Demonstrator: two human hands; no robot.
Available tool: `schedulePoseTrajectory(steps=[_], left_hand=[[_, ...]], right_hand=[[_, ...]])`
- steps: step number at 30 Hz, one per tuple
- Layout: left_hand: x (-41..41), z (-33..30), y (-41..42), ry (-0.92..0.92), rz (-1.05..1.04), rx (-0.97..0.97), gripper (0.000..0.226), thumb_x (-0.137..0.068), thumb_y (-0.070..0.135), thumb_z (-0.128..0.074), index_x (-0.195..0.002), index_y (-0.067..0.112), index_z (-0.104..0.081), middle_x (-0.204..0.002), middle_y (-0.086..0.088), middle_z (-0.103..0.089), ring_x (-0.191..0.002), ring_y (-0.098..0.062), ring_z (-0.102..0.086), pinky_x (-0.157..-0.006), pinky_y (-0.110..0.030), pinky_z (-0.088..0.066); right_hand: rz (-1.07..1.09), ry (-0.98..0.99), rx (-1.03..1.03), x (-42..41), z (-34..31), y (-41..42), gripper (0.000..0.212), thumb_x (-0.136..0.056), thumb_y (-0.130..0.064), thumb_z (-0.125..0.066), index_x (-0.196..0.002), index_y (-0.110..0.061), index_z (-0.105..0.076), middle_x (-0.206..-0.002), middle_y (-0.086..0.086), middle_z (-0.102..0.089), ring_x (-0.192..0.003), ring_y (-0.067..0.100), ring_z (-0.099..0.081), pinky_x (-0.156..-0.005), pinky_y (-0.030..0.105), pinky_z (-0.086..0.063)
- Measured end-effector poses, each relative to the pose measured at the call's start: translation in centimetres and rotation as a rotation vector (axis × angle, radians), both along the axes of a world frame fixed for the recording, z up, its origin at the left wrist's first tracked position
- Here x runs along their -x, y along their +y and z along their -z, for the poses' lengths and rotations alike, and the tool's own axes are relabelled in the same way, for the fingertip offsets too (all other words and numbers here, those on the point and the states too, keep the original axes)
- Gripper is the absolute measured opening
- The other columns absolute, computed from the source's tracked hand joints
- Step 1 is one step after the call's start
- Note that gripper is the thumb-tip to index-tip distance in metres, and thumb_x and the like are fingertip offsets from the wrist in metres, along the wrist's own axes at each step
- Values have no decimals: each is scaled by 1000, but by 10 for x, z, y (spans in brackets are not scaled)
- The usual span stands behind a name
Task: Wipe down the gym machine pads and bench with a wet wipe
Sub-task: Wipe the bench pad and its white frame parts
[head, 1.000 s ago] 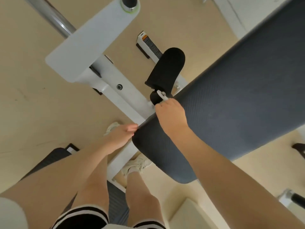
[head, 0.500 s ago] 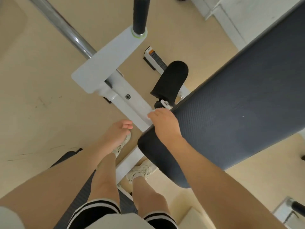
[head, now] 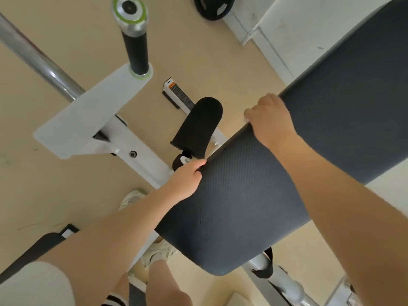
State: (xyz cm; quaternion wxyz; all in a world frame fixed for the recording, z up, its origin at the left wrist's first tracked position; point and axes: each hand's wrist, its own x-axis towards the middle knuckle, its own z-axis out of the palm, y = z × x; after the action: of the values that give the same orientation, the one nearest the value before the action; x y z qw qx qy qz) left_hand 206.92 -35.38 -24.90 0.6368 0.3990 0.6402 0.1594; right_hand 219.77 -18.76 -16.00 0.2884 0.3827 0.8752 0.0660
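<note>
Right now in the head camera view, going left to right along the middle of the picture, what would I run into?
Chrome bar → white machine plate → black roller pad → right hand on the edge of the dark bench pad, which runs on to the right border.

One bench (head: 287, 173), one black foam roller (head: 196, 127), one black handle (head: 134, 51), one steel bar (head: 37, 60), one weight plate (head: 213, 7), two hands: left hand (head: 185, 182), right hand (head: 271, 120), two shoes (head: 132, 198)
</note>
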Motion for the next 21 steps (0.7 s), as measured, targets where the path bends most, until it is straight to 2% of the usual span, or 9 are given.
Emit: schedulePoseTrajectory(steps=[3,5,8,11,13,15,16,19,21], left_hand=[[3,2,13,58,77,-30,46,-96,9,-33,-140,22,-39,-136,-3,-50,-110,-15,-56,-87,-20,-42],[11,-1,16,33,128,-7,45,-97,9,-31,-140,22,-39,-139,-3,-48,-117,-16,-52,-92,-23,-40],[21,-9,7,30,94,24,43,-99,10,-30,-140,19,-37,-144,-1,-40,-131,-18,-39,-107,-31,-29],[29,-22,-5,71,-88,43,41,-98,11,-32,-137,19,-40,-141,0,-43,-130,-19,-40,-107,-31,-28],[34,-38,-14,43,-204,29,35,-97,17,-37,-131,19,-47,-130,-3,-53,-122,-22,-48,-104,-36,-35],[36,-60,-24,-35,-308,-6,25,-95,28,-45,-116,20,-56,-115,-13,-60,-110,-28,-56,-98,-43,-44],[36,-74,-27,-76,-340,-27,22,-93,36,-48,-108,23,-59,-109,-17,-61,-106,-31,-58,-95,-46,-46],[31,-111,-38,-125,-300,-89,34,-77,55,-60,-94,25,-61,-92,-17,-61,-85,-28,-60,-78,-40,-51],[27,-131,-42,-117,-301,-134,27,-77,43,-68,-88,19,-60,-80,-7,-61,-74,-16,-57,-68,-29,-48]], right_hand=[[49,-78,9,13,-2,-12,15,-86,-3,-44,-95,-8,-56,-87,9,-61,-88,27,-53,-77,36,-35],[-37,-89,71,25,8,-42,9,-90,-11,-46,-92,-12,-55,-79,4,-57,-78,22,-53,-69,33,-31],[-19,7,206,37,22,-81,11,-91,-12,-47,-98,-10,-55,-90,6,-62,-87,23,-55,-72,31,-31],[145,93,424,41,33,-102,31,-91,-4,-44,-121,-11,-50,-108,10,-61,-100,26,-56,-82,30,-41],[540,439,576,44,26,-120,36,-93,-4,-41,-125,-15,-52,-112,9,-62,-99,24,-58,-81,29,-45],[1007,882,681,42,6,-133,28,-93,-9,-43,-114,-17,-61,-104,2,-63,-96,18,-57,-79,27,-48],[1166,1032,743,39,-6,-139,25,-92,-10,-46,-109,-18,-63,-99,-1,-62,-94,16,-57,-77,25,-50],[1280,1214,884,28,-35,-157,18,-91,-11,-53,-105,-16,-63,-97,-1,-61,-92,14,-58,-72,22,-52],[1278,1324,932,24,-50,-165,19,-89,-13,-57,-107,-13,-63,-103,6,-64,-97,21,-61,-81,30,-54]])
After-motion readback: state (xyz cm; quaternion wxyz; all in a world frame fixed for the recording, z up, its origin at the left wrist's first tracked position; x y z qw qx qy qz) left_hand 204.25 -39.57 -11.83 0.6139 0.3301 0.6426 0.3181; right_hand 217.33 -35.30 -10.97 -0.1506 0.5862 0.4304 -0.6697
